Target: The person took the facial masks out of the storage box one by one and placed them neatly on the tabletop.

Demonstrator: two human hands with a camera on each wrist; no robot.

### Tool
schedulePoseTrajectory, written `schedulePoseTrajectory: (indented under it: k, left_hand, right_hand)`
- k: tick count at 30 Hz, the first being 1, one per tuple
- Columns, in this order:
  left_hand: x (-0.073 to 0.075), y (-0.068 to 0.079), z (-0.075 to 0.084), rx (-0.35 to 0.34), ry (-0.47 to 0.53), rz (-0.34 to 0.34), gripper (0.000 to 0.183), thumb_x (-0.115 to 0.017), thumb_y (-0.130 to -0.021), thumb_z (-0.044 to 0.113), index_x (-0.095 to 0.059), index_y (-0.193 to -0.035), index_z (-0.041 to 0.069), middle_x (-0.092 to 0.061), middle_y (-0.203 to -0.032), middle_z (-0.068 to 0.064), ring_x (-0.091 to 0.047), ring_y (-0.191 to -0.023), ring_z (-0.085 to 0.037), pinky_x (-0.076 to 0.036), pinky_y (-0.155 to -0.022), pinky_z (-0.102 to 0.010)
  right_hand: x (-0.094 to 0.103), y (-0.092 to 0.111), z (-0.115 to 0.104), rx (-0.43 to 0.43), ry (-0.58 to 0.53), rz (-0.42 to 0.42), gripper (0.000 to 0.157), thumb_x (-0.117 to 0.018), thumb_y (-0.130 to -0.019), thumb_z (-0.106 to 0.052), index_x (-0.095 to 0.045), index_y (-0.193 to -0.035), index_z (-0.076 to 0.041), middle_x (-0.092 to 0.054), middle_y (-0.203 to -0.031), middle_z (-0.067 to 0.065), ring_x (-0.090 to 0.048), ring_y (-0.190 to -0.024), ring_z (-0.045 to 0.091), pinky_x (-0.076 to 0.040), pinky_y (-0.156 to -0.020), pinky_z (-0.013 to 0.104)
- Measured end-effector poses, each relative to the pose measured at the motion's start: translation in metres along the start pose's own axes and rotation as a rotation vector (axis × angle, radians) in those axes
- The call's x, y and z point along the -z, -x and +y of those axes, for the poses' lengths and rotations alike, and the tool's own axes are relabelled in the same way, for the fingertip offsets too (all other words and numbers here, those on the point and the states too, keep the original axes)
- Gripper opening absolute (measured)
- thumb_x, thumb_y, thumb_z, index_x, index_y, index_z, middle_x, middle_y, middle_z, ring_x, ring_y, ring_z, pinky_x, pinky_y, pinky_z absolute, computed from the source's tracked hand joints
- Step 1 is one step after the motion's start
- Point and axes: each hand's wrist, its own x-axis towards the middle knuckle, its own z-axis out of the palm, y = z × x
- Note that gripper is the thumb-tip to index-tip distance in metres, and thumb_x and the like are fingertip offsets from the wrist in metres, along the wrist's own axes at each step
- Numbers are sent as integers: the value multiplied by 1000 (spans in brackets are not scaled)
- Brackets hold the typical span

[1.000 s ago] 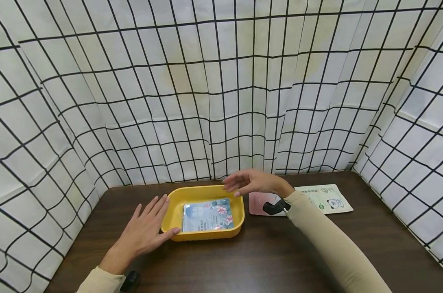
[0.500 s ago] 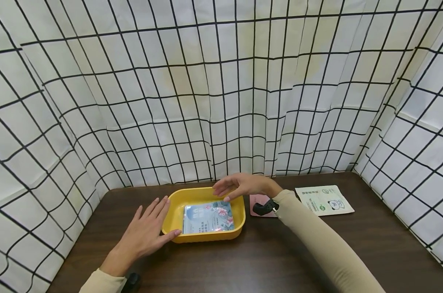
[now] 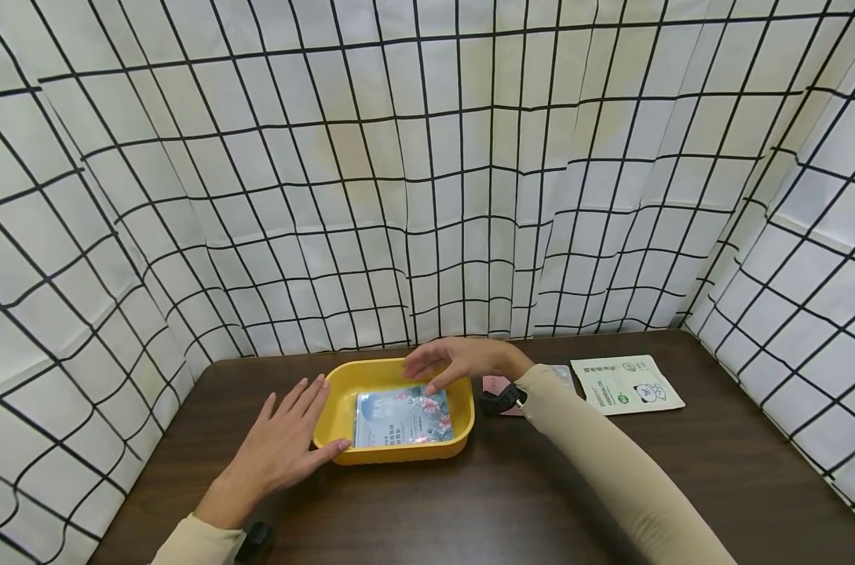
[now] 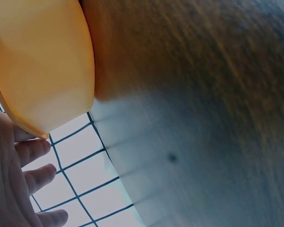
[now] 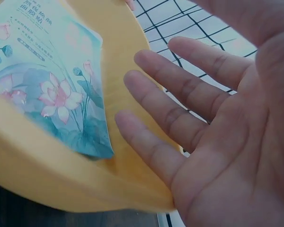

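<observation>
A yellow plastic basin point(image 3: 342, 400) stands on the dark wooden table, with a light blue face mask packet point(image 3: 402, 417) printed with pink lotus flowers lying flat inside. My left hand point(image 3: 279, 451) rests at the basin's left end, fingers spread and thumb along the front rim. In the left wrist view those fingers point(image 4: 40, 178) are straight beside the yellow wall. My right hand point(image 3: 462, 362) reaches over the basin's right rim, fingers slightly bent above the packet's right end. The right wrist view shows the fingers point(image 5: 165, 113) apart from the packet point(image 5: 61, 94), holding nothing.
Right of the basin a pink packet point(image 3: 495, 384) lies partly hidden under the right wrist. Farther right is a pale green packet point(image 3: 628, 384) with a bear drawing. White cloth walls point(image 3: 469, 196) with a black grid enclose the table point(image 3: 469, 510) on three sides.
My right hand has moved left, from beside the basin's right rim to over its inside above the packet. The left hand and the basin stay in place.
</observation>
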Motion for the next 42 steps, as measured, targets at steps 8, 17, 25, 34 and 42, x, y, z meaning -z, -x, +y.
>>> schedulePoseTrajectory:
  k: [8, 17, 25, 34, 42]
  left_hand:
    - [1, 0, 0, -2, -7, -5, 99, -45, -92, 76, -34, -158, 3, -32, -164, -14, -32, -149, -39, -27, -113, -71]
    - [-1, 3, 0, 2, 8, -7, 100, -44, -92, 78, -34, -158, 3, -32, -165, -14, -32, -149, -39, -27, -113, -71]
    - [0, 2, -1, -6, 6, 8, 99, -45, -93, 76, -35, -157, 3, -32, -164, -14, -33, -149, -38, -28, -113, -71]
    - [0, 1, 0, -1, 14, 2, 99, -44, -93, 76, -34, -158, 3, -31, -165, -14, -32, -149, -38, -27, -114, -71]
    - [0, 1, 0, 7, 21, -9, 99, -44, -92, 77, -33, -158, 4, -31, -165, -13, -31, -150, -38, -26, -114, -71]
  right_hand:
    - [-4, -12, -4, -17, 55, -53, 67, -74, -93, -28, -46, -150, -5, -53, -151, 7, -51, -140, 23, -41, -115, 38]
    - [-9, -18, -4, -83, 66, -67, 67, -73, -93, -33, -48, -150, -9, -53, -152, 4, -52, -138, 17, -42, -113, 33]
    - [-10, -20, -7, -90, 60, -39, 66, -73, -93, -33, -49, -149, -10, -56, -149, 3, -54, -136, 18, -44, -111, 32]
    - [-8, -23, -5, -83, 28, -45, 60, -73, -95, -28, -52, -146, -6, -58, -147, 5, -55, -135, 18, -45, -109, 29]
    - [-9, -24, -3, -82, -19, -35, 54, -74, -95, -24, -56, -142, -6, -60, -144, 6, -59, -130, 15, -48, -107, 29]
